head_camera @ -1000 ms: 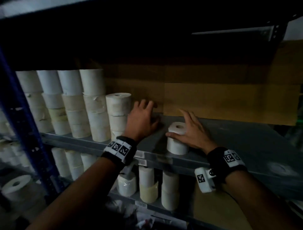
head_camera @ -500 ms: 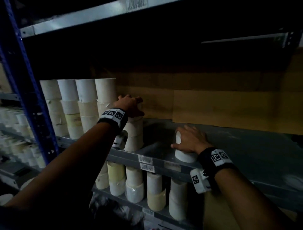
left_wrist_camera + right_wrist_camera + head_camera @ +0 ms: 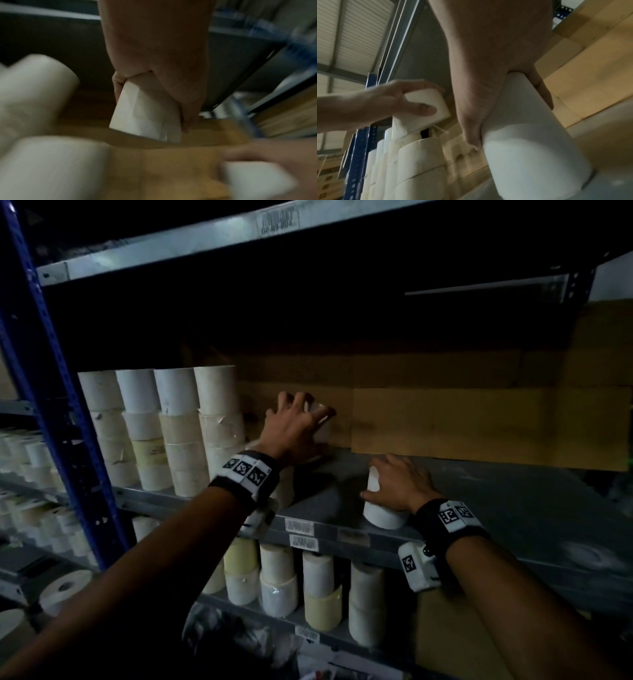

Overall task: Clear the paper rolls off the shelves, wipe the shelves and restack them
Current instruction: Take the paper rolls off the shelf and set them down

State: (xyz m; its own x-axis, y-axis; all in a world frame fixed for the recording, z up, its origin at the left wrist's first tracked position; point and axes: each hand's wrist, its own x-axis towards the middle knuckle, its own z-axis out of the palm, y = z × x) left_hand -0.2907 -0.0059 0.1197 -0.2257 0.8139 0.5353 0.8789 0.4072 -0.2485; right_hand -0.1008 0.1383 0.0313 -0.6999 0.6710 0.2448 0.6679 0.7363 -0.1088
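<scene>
In the head view my left hand (image 3: pixel 296 422) grips a white paper roll (image 3: pixel 322 430) from above and holds it tilted in the air, just right of the stacked rolls (image 3: pixel 161 426). The left wrist view shows that roll (image 3: pixel 145 115) between thumb and fingers. My right hand (image 3: pixel 397 486) is curled over another white roll (image 3: pixel 380 510), which stands upright near the front edge of the grey shelf (image 3: pixel 513 501). In the right wrist view this roll (image 3: pixel 530 148) rests on the shelf with thumb and fingers around its top.
Brown cardboard (image 3: pixel 479 422) lines the back of the shelf. A blue upright (image 3: pixel 51 405) stands at the left. More rolls (image 3: pixel 318 587) fill the lower shelf. An upper shelf edge (image 3: pixel 205 244) runs overhead. Further rolls sit on racks at the far left.
My left hand has taken the top roll off the short stack and carried it up and to the right. My right hand has stayed on its roll, curling further round it.
</scene>
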